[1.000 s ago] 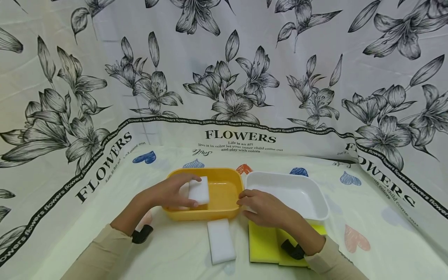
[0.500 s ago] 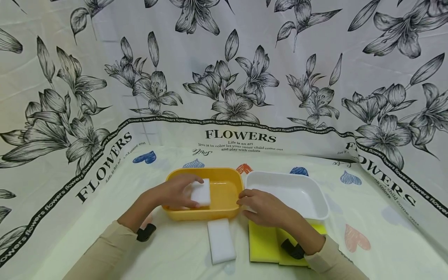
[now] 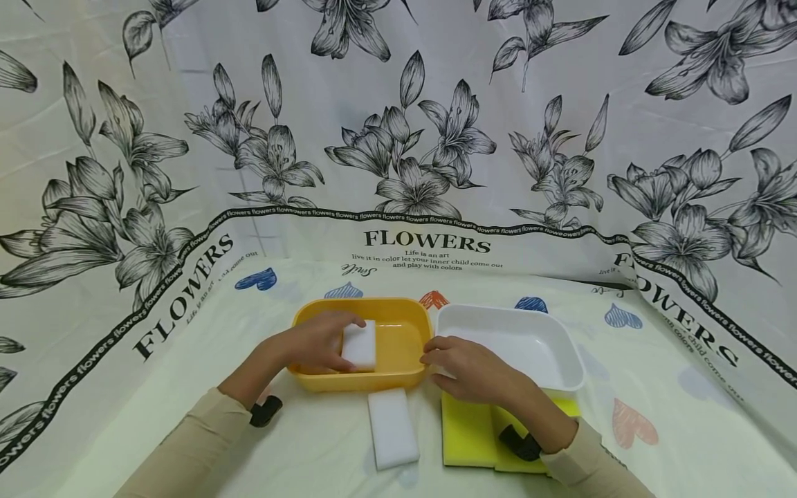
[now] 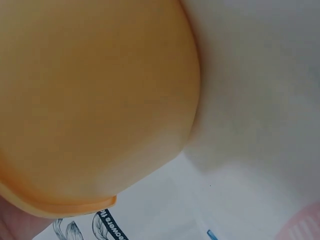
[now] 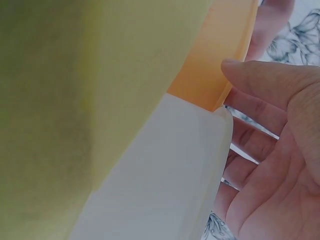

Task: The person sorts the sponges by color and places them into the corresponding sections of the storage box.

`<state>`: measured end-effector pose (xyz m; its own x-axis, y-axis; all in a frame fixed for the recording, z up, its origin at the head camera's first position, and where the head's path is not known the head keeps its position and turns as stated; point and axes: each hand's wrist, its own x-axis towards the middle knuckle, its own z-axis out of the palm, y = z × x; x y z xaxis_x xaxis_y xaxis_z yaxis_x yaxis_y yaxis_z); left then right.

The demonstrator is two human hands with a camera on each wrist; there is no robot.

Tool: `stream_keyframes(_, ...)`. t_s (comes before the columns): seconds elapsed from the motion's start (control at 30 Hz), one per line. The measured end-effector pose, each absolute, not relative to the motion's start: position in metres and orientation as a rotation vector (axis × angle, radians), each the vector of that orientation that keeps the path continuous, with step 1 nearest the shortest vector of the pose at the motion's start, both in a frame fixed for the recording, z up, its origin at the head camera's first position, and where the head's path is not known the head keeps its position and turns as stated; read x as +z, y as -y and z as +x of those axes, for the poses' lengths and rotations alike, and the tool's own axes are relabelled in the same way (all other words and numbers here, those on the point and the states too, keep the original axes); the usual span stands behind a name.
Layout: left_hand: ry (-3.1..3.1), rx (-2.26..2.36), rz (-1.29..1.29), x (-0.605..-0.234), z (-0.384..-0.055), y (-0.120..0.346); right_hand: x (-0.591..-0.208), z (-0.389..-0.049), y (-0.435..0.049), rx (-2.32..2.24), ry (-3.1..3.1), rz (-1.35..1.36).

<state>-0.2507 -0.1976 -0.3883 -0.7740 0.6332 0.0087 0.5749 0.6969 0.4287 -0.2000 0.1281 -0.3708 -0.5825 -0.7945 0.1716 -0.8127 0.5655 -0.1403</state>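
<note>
My left hand (image 3: 320, 341) reaches into the yellow tub (image 3: 401, 346), holding a white sponge block (image 3: 360, 346) between thumb and fingers, low in the tub's left half. The hand covers the sponge's left side. My right hand (image 3: 467, 366) is at the tub's right rim, where it meets the white tub (image 3: 517, 346). In the right wrist view, the thumb (image 5: 250, 75) lies against the yellow outer wall while the fingers (image 5: 252, 142) reach over the rims. A second white sponge block (image 3: 394, 429) lies on the cloth in front of the yellow tub.
Yellow sponges (image 3: 470, 436) lie side by side in front of the white tub, partly under the right forearm. Heart prints mark the pale tablecloth (image 3: 635, 422). A flower-patterned curtain (image 3: 411, 152) hangs behind and along both sides.
My left hand has shifted slightly right and down with the white sponge block, lowering it into the yellow tub. The right hand has stayed at the rim.
</note>
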Motion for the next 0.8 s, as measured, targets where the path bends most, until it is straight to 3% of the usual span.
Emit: stream_keyframes(0.8, -2.82, 0.452, 0.915, -0.3945, -0.2497, 0.1925, -0.3712, -0.1997, -0.128, 0.322, 2.71, 1.378)
